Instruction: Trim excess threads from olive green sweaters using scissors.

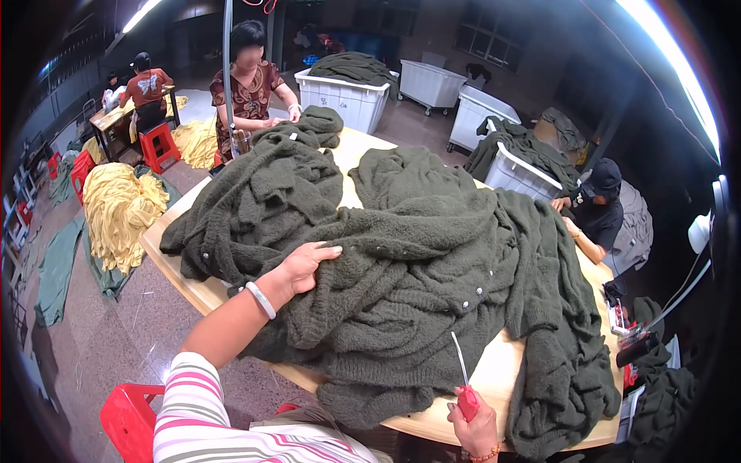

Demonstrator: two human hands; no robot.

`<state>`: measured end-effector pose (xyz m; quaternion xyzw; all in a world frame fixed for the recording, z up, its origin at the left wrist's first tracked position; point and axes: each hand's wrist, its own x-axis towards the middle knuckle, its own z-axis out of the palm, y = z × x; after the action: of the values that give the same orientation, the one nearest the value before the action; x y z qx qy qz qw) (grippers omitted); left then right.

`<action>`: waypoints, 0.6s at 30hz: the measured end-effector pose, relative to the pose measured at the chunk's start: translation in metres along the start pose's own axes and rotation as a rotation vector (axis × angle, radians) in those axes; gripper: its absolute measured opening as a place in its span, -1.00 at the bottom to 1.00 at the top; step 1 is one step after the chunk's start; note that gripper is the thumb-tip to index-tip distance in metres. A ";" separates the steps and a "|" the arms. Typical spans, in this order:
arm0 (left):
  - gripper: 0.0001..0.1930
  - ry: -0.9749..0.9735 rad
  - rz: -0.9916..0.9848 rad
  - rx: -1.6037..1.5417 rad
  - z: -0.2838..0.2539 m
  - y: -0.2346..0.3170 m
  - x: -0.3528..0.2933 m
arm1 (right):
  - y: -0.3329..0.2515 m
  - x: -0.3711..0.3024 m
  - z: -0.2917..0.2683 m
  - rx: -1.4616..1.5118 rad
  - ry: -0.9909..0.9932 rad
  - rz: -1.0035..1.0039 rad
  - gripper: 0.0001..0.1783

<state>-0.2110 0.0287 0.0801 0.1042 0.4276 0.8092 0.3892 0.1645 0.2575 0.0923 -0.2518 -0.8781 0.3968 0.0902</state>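
Observation:
A dark green knit cardigan (394,289) lies spread in folds across the wooden table, with a few pale round buttons (472,298) along one edge. At its left part, my left hand (302,268) grips a fold; the thumb lies on top and the fingers are partly hidden by the knit. Near the front edge, my right hand (472,426) is closed around the red handle of a slim tool (461,360) with a thin, pale metal shaft. The shaft points up and its tip appears close to the cardigan; whether it touches, I cannot tell.
More dark green knitwear (258,201) is heaped at the table's (174,243) far left. One person (251,92) works across from me, another (602,204) at the right. White bins (347,100) stand behind. A red stool (127,420) is at my left, with yellow garments (120,208) beyond.

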 end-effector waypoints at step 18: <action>-0.66 -0.134 -0.194 0.018 -0.011 -0.054 -0.054 | -0.007 0.001 0.014 -0.002 0.023 -0.129 -0.58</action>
<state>-0.1510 0.0013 0.0409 0.1197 0.4160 0.7550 0.4926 0.1561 0.2450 0.0875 -0.1994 -0.8918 0.3864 0.1253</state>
